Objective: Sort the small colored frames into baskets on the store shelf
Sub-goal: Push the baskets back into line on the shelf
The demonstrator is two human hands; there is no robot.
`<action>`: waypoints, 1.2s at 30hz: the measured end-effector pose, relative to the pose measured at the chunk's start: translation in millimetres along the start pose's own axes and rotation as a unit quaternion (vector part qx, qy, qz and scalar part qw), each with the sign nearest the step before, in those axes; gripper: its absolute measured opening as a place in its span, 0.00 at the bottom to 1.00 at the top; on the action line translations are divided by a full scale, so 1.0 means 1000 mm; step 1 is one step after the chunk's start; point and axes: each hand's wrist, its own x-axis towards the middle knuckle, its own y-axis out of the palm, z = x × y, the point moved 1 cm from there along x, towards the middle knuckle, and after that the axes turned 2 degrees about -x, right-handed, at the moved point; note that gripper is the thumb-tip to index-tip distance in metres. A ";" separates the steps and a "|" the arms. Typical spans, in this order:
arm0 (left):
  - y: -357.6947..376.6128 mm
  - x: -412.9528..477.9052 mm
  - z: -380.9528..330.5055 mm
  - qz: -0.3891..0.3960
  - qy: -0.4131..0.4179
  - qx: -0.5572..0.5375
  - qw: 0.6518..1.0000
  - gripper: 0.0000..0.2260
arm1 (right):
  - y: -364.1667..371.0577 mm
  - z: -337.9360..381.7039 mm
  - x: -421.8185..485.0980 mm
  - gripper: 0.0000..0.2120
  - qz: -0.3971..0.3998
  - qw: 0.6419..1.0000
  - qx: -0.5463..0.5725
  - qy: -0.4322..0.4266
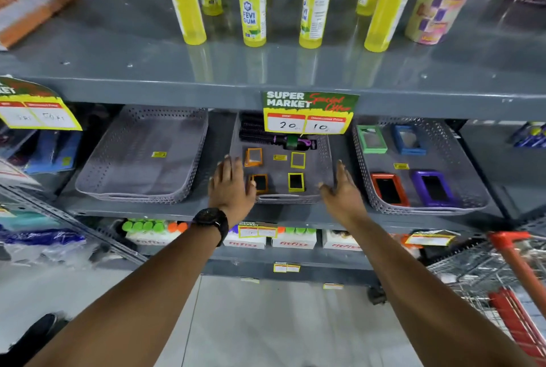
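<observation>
Three grey perforated baskets stand side by side on the middle shelf. The left basket holds only a small yellow sticker. The middle basket holds two orange frames and two yellow frames. The right basket holds a green frame, a blue frame, a red frame and a purple frame. My left hand, with a black watch, hovers flat over the middle basket's left edge, holding nothing. My right hand is spread at its right front corner, empty.
Dark hair brushes lie at the back of the middle basket, behind a hanging price tag. Yellow glue bottles stand on the shelf above. A red shopping cart is at the lower right. Boxed bottles fill the shelf below.
</observation>
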 end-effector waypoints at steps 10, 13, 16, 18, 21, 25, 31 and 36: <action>0.050 -0.015 -0.167 0.007 0.241 0.055 0.969 0.34 | -0.119 -0.093 -0.011 0.35 -0.102 0.957 -0.249 -0.103; 0.073 -0.020 -0.216 0.077 0.218 -0.021 0.973 0.33 | -0.157 -0.138 -0.004 0.35 -0.087 0.946 -0.303 -0.079; 0.095 -0.019 -0.255 0.156 0.099 -0.114 0.976 0.34 | -0.191 -0.179 0.009 0.35 -0.059 0.939 -0.338 -0.031; 0.104 -0.016 -0.272 0.160 0.064 -0.126 0.977 0.34 | -0.204 -0.198 0.016 0.35 -0.037 0.937 -0.348 -0.001; 0.113 -0.012 -0.281 0.175 0.073 -0.097 0.977 0.32 | -0.215 -0.211 0.021 0.35 0.000 0.933 -0.358 0.026; 0.115 -0.012 -0.280 0.167 0.112 -0.031 0.979 0.29 | -0.220 -0.214 0.023 0.33 0.034 0.951 -0.303 0.043; 0.118 -0.021 -0.281 0.155 0.110 -0.004 0.982 0.29 | -0.220 -0.220 0.019 0.35 0.064 0.946 -0.313 0.050; 0.117 -0.025 -0.280 0.134 0.120 -0.018 0.984 0.28 | -0.219 -0.227 0.019 0.34 0.041 0.941 -0.336 0.021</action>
